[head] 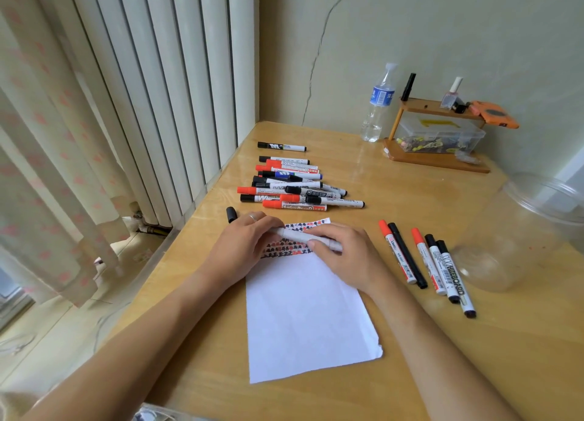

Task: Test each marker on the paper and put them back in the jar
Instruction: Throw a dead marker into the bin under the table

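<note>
A white marker point(303, 236) lies across the top of the white paper point(306, 319), held at both ends. My left hand point(245, 246) grips its left end and my right hand point(344, 256) grips its right end. Rows of black and red test marks point(290, 246) fill the paper's top strip. A loose black cap point(231, 214) lies just left of my left hand. A pile of several markers point(290, 186) sits behind the paper. Several more markers point(426, 262) lie in a row to the right. The clear plastic jar point(521, 231) lies on its side at the far right.
One black marker point(281, 146) lies alone behind the pile. A water bottle point(378, 104) and a small wooden shelf point(439, 136) with a clear box stand at the back against the wall. The table's left edge runs beside a radiator and curtain.
</note>
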Available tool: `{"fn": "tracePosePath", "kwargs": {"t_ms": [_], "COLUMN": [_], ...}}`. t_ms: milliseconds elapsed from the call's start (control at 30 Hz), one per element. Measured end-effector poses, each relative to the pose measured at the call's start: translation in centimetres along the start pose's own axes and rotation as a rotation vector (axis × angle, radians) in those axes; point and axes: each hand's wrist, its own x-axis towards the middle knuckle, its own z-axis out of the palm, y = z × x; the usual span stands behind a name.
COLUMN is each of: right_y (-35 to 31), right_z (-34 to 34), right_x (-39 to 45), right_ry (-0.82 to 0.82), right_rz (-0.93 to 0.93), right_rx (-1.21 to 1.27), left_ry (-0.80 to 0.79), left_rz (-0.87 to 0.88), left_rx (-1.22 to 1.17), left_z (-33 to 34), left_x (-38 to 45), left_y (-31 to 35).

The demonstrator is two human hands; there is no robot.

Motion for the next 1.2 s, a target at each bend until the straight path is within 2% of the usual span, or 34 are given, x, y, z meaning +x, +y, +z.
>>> {"fn": "tracePosePath", "kwargs": {"t_ms": [67, 200, 367, 1033, 1200], "right_y": [-0.3, -0.3, -0.5, -0.7, -0.8], "right_z": [0.6, 1.4, 2.0, 2.1, 2.0], "right_x": [-0.2, -0.7, -0.9, -0.9, -0.9], "right_ry": [0.037, 0.104, 0.117, 0.069, 0.096], "right_rz": [-0.072, -0.092, -0.1, -0.011, -0.04], "right_rx": [-0.08, -0.172, -0.216, -0.168, -0.164], "left_ry": [-0.04, -0.079, -0.035, -0.043, -0.017], "left_rz": [0.015, 0.053, 0.085, 0.139, 0.143], "left_rx": [-0.023, -0.062, -0.107, -0.05, -0.042], "left_z": [0.0, -0.2, -0.7, -0.6, -0.5], "left_x": [0.0, -0.1, -0.2, -0.3, -0.3], "left_y": [-0.1, -0.3, 0.4, 0.3, 0.6]}}
